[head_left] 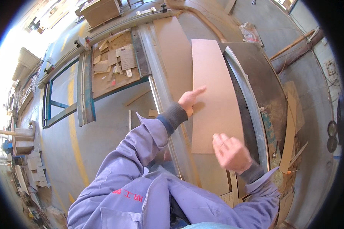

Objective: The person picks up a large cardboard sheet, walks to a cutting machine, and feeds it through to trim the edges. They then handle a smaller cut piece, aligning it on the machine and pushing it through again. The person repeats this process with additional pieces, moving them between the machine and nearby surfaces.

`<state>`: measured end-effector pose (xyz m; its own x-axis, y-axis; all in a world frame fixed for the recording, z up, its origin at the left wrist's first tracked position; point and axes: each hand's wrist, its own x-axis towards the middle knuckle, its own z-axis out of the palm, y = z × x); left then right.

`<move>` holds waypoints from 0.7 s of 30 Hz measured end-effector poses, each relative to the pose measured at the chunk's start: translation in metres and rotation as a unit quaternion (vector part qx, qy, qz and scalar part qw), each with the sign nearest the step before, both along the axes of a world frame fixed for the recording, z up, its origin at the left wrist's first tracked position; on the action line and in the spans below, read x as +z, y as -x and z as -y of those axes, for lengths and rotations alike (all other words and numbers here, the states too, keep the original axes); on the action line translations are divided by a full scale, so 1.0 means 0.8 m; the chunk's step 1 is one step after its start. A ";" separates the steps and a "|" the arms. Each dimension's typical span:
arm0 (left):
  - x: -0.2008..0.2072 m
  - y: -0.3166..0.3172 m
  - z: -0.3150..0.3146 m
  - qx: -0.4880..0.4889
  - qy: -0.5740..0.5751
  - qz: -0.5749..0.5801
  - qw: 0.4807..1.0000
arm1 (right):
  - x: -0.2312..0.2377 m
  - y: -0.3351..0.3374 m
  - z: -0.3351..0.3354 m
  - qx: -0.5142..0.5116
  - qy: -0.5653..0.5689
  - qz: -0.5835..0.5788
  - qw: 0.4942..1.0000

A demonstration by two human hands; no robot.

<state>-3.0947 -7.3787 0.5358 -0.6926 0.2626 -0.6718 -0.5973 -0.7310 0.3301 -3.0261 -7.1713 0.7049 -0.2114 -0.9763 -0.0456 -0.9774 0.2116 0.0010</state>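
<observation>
A long pinkish-brown board [216, 95] lies on the machine table, its length running away from me. My left hand [189, 102] grips the board's left edge, with the thumb stretched over its face and the other fingers mostly hidden. At the near right corner is my right hand [232, 153], slightly blurred, fingers half bent and a little apart with nothing visible in them. The fingertips overlap the board's near end; whether they touch it I cannot tell. A second board of similar colour [172, 45] lies further left, partly under the first.
A metal rail [156, 91] runs along the table's left side, and a curved metal bar [252, 99] stands right of the board. Scrap pieces [112, 59] lie on a wooden panel in the side frame [86, 91]. Cardboard strips [290, 129] lean at the right. A hose [202, 17] crosses the far floor.
</observation>
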 end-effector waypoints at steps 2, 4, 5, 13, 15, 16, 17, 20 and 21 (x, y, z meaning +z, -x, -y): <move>0.003 -0.028 0.001 -0.060 0.092 0.013 0.994 | -0.021 -0.050 0.012 -0.043 0.066 0.037 0.996; 0.007 -0.062 0.002 -0.032 0.117 -0.035 0.992 | -0.037 -0.095 0.017 -0.106 0.110 0.075 0.985; 0.009 -0.078 0.003 -0.018 0.158 -0.084 0.984 | -0.045 -0.114 0.020 -0.134 0.153 0.079 0.976; 0.056 -0.184 0.053 0.085 0.296 -0.205 0.929 | -0.064 -0.194 0.038 -0.190 0.198 0.078 0.958; 0.073 -0.206 0.082 0.140 0.320 -0.215 0.912 | -0.079 -0.196 0.053 -0.284 0.178 0.049 0.941; 0.082 -0.219 0.094 0.195 0.287 -0.227 0.910 | -0.086 -0.198 0.064 -0.327 0.227 0.107 0.911; 0.088 -0.229 0.110 0.251 0.242 -0.244 0.905 | -0.097 -0.195 0.079 -0.371 0.270 0.172 0.872; 0.101 -0.277 0.160 0.299 0.280 -0.257 0.875 | -0.119 -0.192 0.113 -0.415 0.337 0.415 0.736; 0.096 -0.294 0.179 0.302 0.304 -0.245 0.870 | -0.129 -0.184 0.125 -0.400 0.303 0.528 0.686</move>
<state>-2.8592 -7.5216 0.6123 -0.8232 -0.5486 -0.1459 0.1554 -0.4649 0.8716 -2.8792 -7.2714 0.6014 -0.8511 -0.4753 -0.2229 0.0628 0.3294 -0.9421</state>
